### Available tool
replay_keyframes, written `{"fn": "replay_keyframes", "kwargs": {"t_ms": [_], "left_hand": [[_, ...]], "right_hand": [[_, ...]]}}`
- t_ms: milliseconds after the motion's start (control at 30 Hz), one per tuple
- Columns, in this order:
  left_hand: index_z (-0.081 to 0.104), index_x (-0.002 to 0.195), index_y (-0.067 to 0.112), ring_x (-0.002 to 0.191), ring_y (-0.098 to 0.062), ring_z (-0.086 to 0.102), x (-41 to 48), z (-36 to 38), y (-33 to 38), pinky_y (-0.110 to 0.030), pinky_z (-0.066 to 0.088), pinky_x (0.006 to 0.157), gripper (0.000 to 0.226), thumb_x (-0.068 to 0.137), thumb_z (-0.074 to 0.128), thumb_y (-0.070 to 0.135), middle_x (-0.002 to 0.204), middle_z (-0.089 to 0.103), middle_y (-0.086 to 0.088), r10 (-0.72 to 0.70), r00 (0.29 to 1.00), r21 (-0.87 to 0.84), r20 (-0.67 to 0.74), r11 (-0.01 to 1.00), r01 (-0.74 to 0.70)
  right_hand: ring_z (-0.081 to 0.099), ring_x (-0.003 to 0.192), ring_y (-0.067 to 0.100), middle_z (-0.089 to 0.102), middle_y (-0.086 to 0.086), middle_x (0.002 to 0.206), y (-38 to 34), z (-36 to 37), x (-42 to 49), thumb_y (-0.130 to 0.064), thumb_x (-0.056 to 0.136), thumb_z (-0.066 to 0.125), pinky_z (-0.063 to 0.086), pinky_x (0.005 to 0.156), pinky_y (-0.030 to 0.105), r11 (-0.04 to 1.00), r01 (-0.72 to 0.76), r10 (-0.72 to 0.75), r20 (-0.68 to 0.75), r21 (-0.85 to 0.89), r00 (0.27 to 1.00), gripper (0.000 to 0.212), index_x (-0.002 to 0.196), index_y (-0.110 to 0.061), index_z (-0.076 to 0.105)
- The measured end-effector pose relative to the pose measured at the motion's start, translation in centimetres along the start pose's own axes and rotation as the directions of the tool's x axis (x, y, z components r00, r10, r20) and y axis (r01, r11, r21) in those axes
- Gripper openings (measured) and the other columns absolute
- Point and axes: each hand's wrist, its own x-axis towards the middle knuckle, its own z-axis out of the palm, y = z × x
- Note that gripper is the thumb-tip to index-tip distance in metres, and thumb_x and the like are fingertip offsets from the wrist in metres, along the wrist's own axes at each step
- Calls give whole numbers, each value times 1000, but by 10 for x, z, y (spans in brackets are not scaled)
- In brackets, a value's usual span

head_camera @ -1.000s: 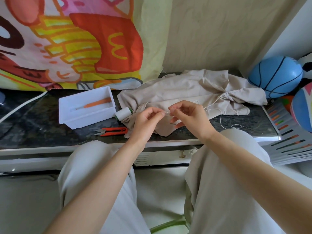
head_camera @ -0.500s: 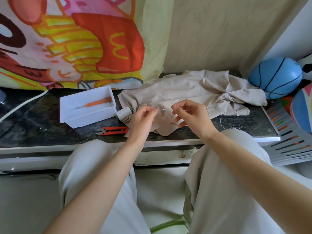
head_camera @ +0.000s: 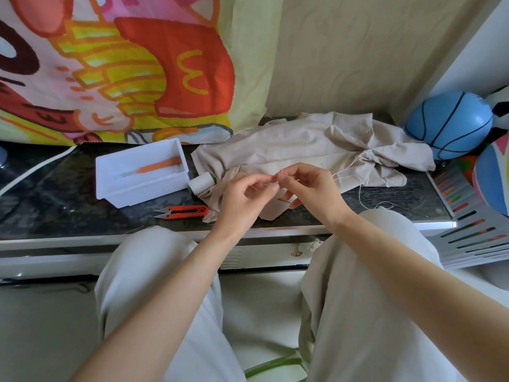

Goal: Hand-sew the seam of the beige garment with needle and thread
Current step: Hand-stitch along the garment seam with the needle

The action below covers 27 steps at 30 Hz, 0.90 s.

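Snips (head_camera: 183,211), spool (head_camera: 201,182), probable seam-ripper (head_camera: 158,167) beside garment (head_camera: 289,150)

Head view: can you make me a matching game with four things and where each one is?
Things:
1 snips
2 orange tool
3 spool
4 blue ball

Places:
a in the tray
b past the table's right end
c between tray and garment
d on the table, in front of the tray

Pairs: 1-d, 2-a, 3-c, 4-b
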Motion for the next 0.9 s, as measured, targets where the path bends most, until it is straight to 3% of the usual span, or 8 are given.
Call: {"fn": "replay_keyframes", "kwargs": {"t_ms": [267, 433, 500, 567, 633, 800, 900], "left_hand": [[69, 84, 20, 80, -2, 54, 2, -1, -7, -7, 40, 72, 8, 88, 64, 16, 88, 62, 1, -59, 998, 30, 5, 998, 58], [67, 77, 16, 76, -2, 52, 2, 0, -9, -6, 38, 71, 10, 85, 66, 12, 83, 61, -1, -13, 1000, 110, 8, 994, 13], [67, 74, 16, 78, -4, 51, 1, 0, -13, -10, 37, 75, 11, 83, 68, 10, 82, 59, -2, 49, 999, 197, 20, 979, -52], [67, 72, 17, 84, -13, 52, 0, 2, -17, -23, 39, 81, 11, 82, 69, 12, 82, 55, 1, 91, 994, 274, 59, 956, -103], [66, 73, 18, 89, -21, 50, -2, 4, -22, -31, 37, 84, 10, 82, 69, 16, 82, 51, 3, 125, 986, 357, 110, 921, -157], [70, 76, 21, 98, -17, 45, -2, 9, -28, -34, 30, 91, 6, 82, 70, 22, 89, 54, 4, 196, 958, 535, 208, 797, -279], [70, 77, 24, 99, -16, 44, -1, 11, -31, -35, 30, 89, 4, 80, 71, 22, 92, 50, 10, 202, 951, 598, 236, 741, -306]], "right_hand": [[59, 52, 8, 60, 3, 73, 4, -2, 3, -12, 93, 56, 50, 47, 21, 996, -91, 91, -65, 10, 994, 10, 86, -6, 61], [59, 54, 10, 61, 4, 77, 8, -10, 4, -13, 94, 50, 52, 47, 22, 983, -168, 160, -108, -74, 981, 11, 87, -7, 57], [58, 58, 15, 61, 3, 78, 12, -11, 4, -15, 94, 46, 53, 50, 26, 959, -193, 170, -122, -207, 978, 14, 82, -13, 54], [56, 69, 23, 57, 4, 79, 18, -16, 2, -18, 93, 42, 50, 62, 35, 854, -168, 109, -148, -492, 983, 17, 80, -12, 51], [52, 79, 28, 52, 6, 88, 22, -21, -1, -19, 94, 40, 42, 70, 35, 728, -148, 53, -159, -670, 986, 18, 82, -8, 48], [55, 89, 32, 46, 10, 112, 31, -35, -4, -19, 97, 40, 41, 70, 35, 598, -101, -47, -161, -795, 986, 17, 103, -6, 51], [50, 106, 30, 44, 10, 124, 34, -45, -5, 0, 91, 45, 34, 77, 24, 530, 45, -155, -45, -847, 987, 31, 122, -5, 47]]}}
